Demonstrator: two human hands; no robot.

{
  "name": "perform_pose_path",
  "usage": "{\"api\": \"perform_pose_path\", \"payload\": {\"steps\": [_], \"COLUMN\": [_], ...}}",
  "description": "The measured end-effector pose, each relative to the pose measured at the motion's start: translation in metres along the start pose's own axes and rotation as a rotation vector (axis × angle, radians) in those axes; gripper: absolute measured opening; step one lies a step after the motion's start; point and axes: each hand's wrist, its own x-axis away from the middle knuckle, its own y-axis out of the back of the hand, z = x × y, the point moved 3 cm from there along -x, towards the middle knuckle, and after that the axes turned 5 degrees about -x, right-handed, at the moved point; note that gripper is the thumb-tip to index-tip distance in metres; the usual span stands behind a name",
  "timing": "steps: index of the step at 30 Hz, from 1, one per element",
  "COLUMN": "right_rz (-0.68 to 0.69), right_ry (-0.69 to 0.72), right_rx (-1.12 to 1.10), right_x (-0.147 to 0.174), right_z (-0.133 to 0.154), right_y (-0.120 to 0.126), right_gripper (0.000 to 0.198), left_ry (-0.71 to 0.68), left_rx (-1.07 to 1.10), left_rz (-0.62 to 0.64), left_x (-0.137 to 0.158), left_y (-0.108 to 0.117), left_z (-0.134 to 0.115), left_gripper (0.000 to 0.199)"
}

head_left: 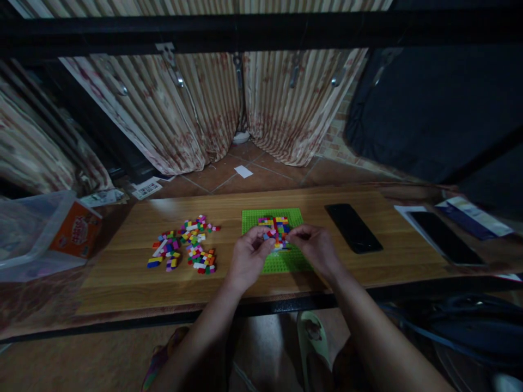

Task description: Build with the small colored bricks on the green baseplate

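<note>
On the green baseplate (286, 263), the multicoloured brick build (281, 222) lies between and just beyond the left hand (250, 255) and right hand (317, 249), both equally near, its long axis unclear. Both hands' fingers pinch narrowly; whether they hold anything, I cannot tell. Far left, a bin (35, 231) shows an orange label (80, 230), its characters unreadable.

The forearms are bare, long and smooth, narrowing to slim wrists. The left hand (251, 258) and the right hand (318, 250) are bare too, with slender fingers. A pale green slipper (304, 332) with a rounded toe shows on one foot, a darker patch marking its top. Patterned cloth (161, 359) in purple, red and green shows low beside the left forearm, its print blurred. Dark cloth (343, 365) shows near the right forearm, too dim to make out any detail
</note>
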Motion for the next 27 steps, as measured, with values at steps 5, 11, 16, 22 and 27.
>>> {"api": "perform_pose_path", "payload": {"steps": [5,11,16,22,27], "right_rz": [0.090,0.149,0.177,0.120,-0.004], "right_ry": [0.083,0.071,-0.006,-0.036,0.041], "right_rx": [-0.269,-0.316,-0.395,-0.353,-0.103], "right_x": [0.007,0.009,0.008,0.002,-0.005], "right_z": [0.016,0.022,0.020,0.022,0.014], "right_y": [-0.012,-0.019,-0.017,-0.004,0.020], "right_gripper": [0.022,0.015,0.014,0.022,0.023], "left_ry": [-0.020,-0.038,-0.039,-0.028,0.012], "left_rx": [-0.036,-0.062,-0.065,-0.031,-0.031], "left_rz": [0.035,0.091,0.113,0.104,0.018], "left_x": [0.000,0.003,0.003,0.002,-0.001], "left_y": [0.000,-0.002,-0.003,-0.002,0.004], "left_z": [-0.002,-0.003,-0.006,-0.005,0.000], "left_gripper": [0.013,0.012,0.010,0.012,0.014]}}
